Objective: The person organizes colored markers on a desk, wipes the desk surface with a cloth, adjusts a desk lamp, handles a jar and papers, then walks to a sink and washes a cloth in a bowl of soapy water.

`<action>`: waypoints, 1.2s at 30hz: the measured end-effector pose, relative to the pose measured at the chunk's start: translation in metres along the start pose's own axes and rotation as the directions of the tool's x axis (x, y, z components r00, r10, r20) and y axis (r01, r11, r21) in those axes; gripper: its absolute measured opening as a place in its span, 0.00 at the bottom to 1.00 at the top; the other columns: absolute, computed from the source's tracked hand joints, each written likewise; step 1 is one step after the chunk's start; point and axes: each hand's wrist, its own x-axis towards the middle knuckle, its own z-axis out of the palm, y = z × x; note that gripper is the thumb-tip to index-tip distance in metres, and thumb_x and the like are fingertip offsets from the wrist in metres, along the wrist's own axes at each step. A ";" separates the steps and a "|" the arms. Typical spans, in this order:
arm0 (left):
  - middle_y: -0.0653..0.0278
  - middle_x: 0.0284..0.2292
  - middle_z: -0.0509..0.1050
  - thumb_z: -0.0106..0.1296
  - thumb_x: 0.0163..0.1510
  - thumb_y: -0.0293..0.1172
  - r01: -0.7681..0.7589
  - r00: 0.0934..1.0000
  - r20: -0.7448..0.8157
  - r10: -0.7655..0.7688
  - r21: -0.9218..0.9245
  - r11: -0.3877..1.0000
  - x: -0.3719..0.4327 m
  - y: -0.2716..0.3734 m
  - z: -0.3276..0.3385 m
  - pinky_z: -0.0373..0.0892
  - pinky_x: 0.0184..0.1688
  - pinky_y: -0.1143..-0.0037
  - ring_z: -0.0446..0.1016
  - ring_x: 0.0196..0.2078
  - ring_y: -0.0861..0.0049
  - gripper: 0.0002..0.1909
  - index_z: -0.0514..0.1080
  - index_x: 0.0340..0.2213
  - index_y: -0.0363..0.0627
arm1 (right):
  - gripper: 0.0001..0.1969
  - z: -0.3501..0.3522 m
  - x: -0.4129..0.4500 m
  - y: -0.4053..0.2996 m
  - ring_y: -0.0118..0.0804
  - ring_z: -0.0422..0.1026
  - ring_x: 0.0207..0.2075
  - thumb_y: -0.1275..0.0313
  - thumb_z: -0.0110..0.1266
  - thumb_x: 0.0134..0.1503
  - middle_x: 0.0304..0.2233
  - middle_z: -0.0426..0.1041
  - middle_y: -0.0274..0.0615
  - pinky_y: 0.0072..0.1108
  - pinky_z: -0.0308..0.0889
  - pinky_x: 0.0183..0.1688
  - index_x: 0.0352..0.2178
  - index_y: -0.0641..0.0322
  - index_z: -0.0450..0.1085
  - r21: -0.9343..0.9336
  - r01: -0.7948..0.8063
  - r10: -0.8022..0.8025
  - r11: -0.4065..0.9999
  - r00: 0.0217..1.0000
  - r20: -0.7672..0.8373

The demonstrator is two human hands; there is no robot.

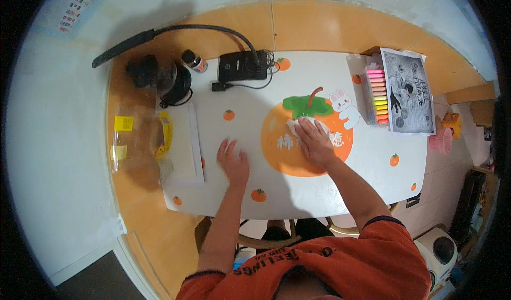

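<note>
My right hand lies flat with its palm on a crumpled white cloth or tissue, pressing it onto the large orange persimmon picture on the white tabletop. Part of the cloth is hidden beneath the fingers. To its left, my left hand is over the table, slightly blurred, with its fingers apart and nothing in it. A printed white rabbit shows just right of the cloth.
A black desk lamp arches over a black box-shaped device with cables. Near it stands a dark-capped bottle. White papers lie at the left. At the right are a case of colored markers and a printed sheet.
</note>
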 end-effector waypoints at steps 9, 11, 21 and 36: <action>0.61 0.45 0.63 0.56 0.40 0.28 -0.239 0.963 0.178 0.204 0.207 0.949 0.179 0.031 0.050 0.57 0.50 0.65 0.60 0.49 0.60 0.14 0.70 0.33 0.50 | 0.23 0.011 0.001 0.007 0.41 0.52 0.59 0.70 0.43 0.53 0.56 0.55 0.43 0.38 0.45 0.60 0.52 0.57 0.57 0.022 0.012 -0.012 1.000 1.000 -0.010; 0.62 0.42 0.66 0.56 0.42 0.31 -0.359 0.929 0.188 0.317 0.259 0.897 0.178 0.019 0.046 0.59 0.47 0.66 0.62 0.47 0.62 0.11 0.70 0.32 0.51 | 0.23 0.011 0.000 0.006 0.41 0.53 0.58 0.70 0.43 0.53 0.56 0.55 0.43 0.38 0.45 0.60 0.52 0.57 0.58 0.028 0.012 -0.011 1.000 1.000 -0.023; 0.53 0.27 0.74 0.39 0.52 0.57 0.034 0.999 0.043 -0.029 -0.136 0.990 0.248 0.133 -0.005 0.64 0.39 0.61 0.71 0.36 0.52 0.28 0.62 0.43 0.45 | 0.22 0.006 0.002 0.006 0.41 0.54 0.58 0.71 0.43 0.52 0.55 0.56 0.43 0.38 0.46 0.59 0.51 0.57 0.59 0.039 0.013 -0.012 0.999 1.000 -0.016; 0.52 0.24 0.73 0.40 0.57 0.39 -0.062 0.996 0.032 0.077 -0.333 0.941 0.072 0.126 -0.043 0.66 0.32 0.64 0.72 0.29 0.55 0.15 0.69 0.28 0.40 | 0.24 0.005 -0.003 -0.003 0.42 0.56 0.57 0.73 0.47 0.49 0.54 0.58 0.43 0.37 0.49 0.58 0.50 0.60 0.59 0.040 0.083 -0.076 0.996 0.984 -0.159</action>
